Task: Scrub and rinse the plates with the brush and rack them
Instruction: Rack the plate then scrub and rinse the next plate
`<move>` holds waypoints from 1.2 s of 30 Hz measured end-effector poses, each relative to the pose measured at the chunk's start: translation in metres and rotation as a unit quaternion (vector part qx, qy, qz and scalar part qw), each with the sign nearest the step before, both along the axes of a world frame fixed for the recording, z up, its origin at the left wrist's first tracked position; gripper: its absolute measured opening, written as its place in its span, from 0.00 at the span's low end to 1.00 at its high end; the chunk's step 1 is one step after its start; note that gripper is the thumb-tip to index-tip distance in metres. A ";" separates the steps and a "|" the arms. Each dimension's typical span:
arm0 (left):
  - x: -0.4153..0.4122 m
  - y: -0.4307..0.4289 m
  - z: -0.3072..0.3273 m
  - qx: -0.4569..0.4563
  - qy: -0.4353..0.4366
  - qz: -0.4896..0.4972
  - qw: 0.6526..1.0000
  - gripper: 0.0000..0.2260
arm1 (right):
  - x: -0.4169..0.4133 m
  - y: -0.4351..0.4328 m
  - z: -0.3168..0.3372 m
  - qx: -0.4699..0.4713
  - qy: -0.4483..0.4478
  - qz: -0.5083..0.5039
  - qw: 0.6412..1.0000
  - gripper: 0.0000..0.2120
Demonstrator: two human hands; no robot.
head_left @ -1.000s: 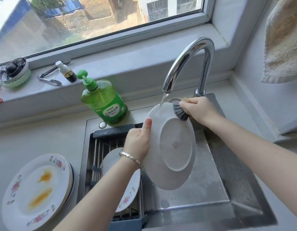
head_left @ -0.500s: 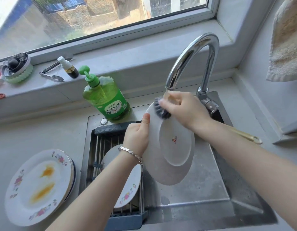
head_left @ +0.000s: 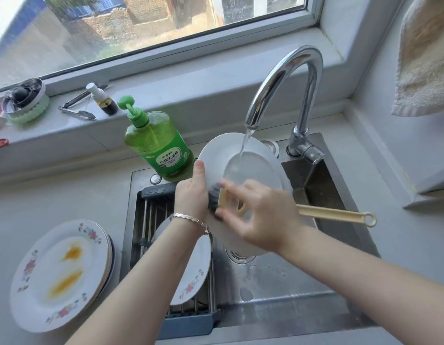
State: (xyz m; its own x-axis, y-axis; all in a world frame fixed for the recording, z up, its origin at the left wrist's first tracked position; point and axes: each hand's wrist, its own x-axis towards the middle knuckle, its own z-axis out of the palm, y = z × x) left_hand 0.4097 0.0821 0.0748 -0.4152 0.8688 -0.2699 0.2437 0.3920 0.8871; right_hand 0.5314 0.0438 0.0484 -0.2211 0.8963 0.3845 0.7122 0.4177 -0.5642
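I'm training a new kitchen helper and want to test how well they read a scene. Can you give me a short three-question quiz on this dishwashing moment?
1. True or false: water from the faucet is landing on the plate held over the sink.
2. Which hand holds the brush? A) left hand B) right hand C) neither
3. Fill in: the stained plates still to be washed sit on the counter to the ____ of the rack.

Key
1. True; the stream hits the plate's upper part.
2. B; the right hand scrubs while the left hand grips the plate's edge.
3. Left.
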 end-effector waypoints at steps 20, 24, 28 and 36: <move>-0.037 -0.003 -0.014 -0.006 -0.080 0.193 0.978 0.20 | 0.051 -0.007 -0.056 -0.293 0.191 -0.176 0.920 0.20; -0.041 -0.007 -0.016 -0.001 -0.059 0.175 0.983 0.20 | 0.051 -0.021 -0.057 -0.314 0.197 -0.130 0.920 0.17; -0.043 -0.009 -0.021 -0.031 -0.073 0.124 0.989 0.21 | 0.070 -0.012 -0.071 -0.380 0.258 -0.180 0.870 0.08; -0.020 -0.032 -0.078 -0.154 -0.331 0.030 0.930 0.33 | 0.107 0.017 -0.038 -0.404 0.364 -0.300 0.784 0.20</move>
State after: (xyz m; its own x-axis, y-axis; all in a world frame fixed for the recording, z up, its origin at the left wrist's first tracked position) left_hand 0.3897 0.0505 -0.0036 -0.1150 0.6879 -0.7167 -0.3465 0.6483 0.6779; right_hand 0.6380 0.0605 0.0107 0.3481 0.7711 -0.5331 0.0104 -0.5718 -0.8203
